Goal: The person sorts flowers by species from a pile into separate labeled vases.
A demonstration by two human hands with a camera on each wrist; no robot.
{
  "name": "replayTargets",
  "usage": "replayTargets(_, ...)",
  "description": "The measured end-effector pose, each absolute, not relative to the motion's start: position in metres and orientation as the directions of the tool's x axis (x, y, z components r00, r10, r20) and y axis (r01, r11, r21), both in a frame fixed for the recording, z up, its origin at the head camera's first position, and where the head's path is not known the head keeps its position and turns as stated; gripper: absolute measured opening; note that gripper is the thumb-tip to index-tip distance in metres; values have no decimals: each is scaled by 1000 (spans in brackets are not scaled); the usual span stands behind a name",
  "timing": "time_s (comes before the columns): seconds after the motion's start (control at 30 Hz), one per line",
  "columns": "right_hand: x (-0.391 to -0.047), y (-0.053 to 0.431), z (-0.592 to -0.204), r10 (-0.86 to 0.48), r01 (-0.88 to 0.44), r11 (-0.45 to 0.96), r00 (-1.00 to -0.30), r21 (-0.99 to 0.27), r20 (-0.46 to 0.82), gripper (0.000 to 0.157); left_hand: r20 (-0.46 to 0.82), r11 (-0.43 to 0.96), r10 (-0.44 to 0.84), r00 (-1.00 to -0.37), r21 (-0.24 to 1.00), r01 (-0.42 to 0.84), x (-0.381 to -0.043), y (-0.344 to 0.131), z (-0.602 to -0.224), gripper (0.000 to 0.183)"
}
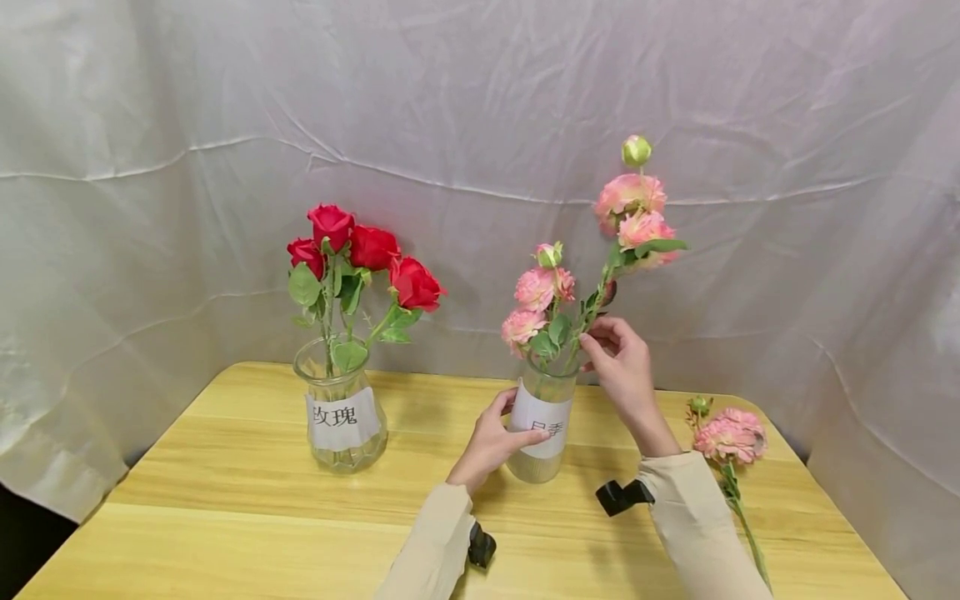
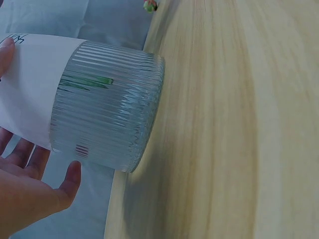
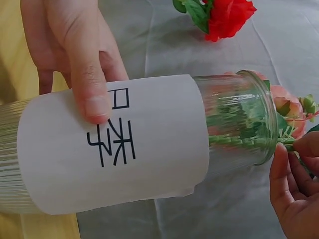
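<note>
A ribbed glass vase (image 1: 542, 467) with a white paper label stands on the table. My left hand (image 1: 491, 443) holds its side, thumb across the label (image 3: 149, 174) and fingers round the other side. My right hand (image 1: 621, 367) pinches the green stem (image 3: 234, 141) of a tall pink flower spray (image 1: 633, 208) at the vase's rim. The lower part of that stem is inside the glass, and the spray leans right. Another pink flower spray (image 1: 535, 290) stands in the same vase, leaning left.
To the left stands a second glass vase (image 1: 347, 454), labelled, with several red roses (image 1: 373, 247). One more pink flower (image 1: 731, 436) lies on the wooden table (image 1: 225, 517) at the right, beside the right sleeve (image 1: 693, 508). A grey curtain (image 1: 480, 108) hangs behind the table.
</note>
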State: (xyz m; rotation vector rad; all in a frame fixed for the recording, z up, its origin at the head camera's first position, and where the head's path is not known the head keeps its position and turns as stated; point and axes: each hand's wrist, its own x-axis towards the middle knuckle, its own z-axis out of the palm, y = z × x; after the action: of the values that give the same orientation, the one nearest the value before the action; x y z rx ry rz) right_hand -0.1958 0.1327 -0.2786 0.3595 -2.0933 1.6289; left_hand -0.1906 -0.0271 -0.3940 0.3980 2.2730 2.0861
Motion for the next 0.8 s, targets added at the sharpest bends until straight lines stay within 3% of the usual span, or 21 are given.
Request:
replayTargets(0.27, -196, 133, -281, 52, -461, 308, -865, -832, 498, 19, 150, 69, 204, -967, 984, 167, -212, -23, -423, 72)
replayTargets(0.8, -216, 143, -306, 77, -396, 307, -896, -865, 437, 22, 151, 79, 195, -969, 982, 169, -212, -23, -425, 72)
